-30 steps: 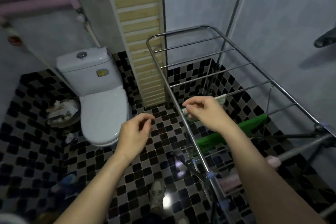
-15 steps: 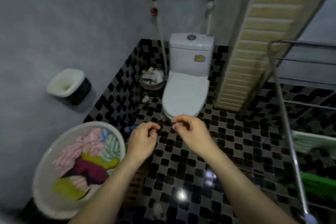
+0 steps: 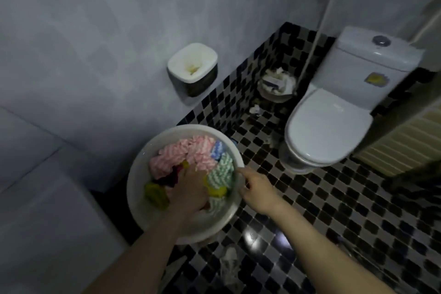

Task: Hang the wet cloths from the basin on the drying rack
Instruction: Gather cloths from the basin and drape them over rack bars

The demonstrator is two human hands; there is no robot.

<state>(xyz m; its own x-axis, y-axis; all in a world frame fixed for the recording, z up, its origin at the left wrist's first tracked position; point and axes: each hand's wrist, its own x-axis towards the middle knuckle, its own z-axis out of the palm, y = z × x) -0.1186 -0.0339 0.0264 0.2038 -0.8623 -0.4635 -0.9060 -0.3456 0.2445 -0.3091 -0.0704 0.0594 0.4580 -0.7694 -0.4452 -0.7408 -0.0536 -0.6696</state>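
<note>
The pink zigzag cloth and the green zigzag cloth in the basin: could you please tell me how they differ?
The pink zigzag cloth lies at the far side of the basin; the green zigzag cloth lies by its right wall. The pink cloth shows more area than the green. Both have white zigzags and lie crumpled in the basin.

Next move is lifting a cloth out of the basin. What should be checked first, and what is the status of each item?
1. Cloths left in the basin: ok, several.
2. Left hand down among the cloths: ok.
3. Left grip on a single cloth: cannot tell, fingertips are buried.
4. Right hand at the basin rim: ok; whether it grips the rim, cannot tell.
5. Drying rack in sight: not ok, out of view.
</note>
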